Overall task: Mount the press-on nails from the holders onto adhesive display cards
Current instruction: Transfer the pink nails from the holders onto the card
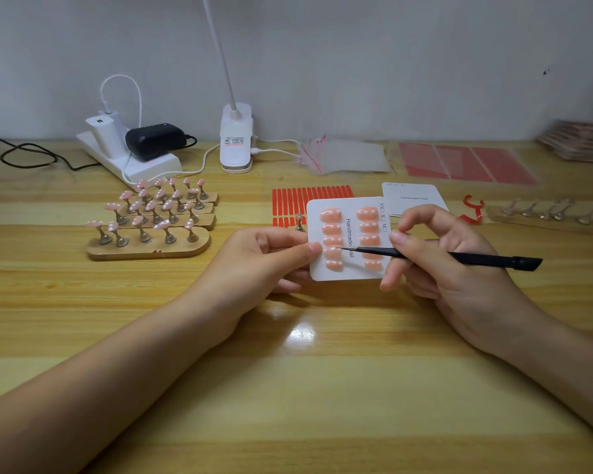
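Note:
A white display card (349, 272) printed "Handmade Nail" carries two columns of pink press-on nails (331, 229). My left hand (271, 256) pinches its left edge, thumb on top. My right hand (449, 258) grips the card's right edge and also holds black tweezers (486, 258), whose tip lies across the card's middle. At the left stand several wooden holders (148, 250) with pink nails on metal stems. A second, blank card (413, 198) lies behind the held one.
A sheet of red adhesive strips (308, 196) lies behind the card, a lone metal stem (299, 223) on it. Far right: a wooden holder with bare stems (545, 217), red sheets (466, 162), clear bags (346, 155). Back: lamp base (236, 138), power strip (131, 159).

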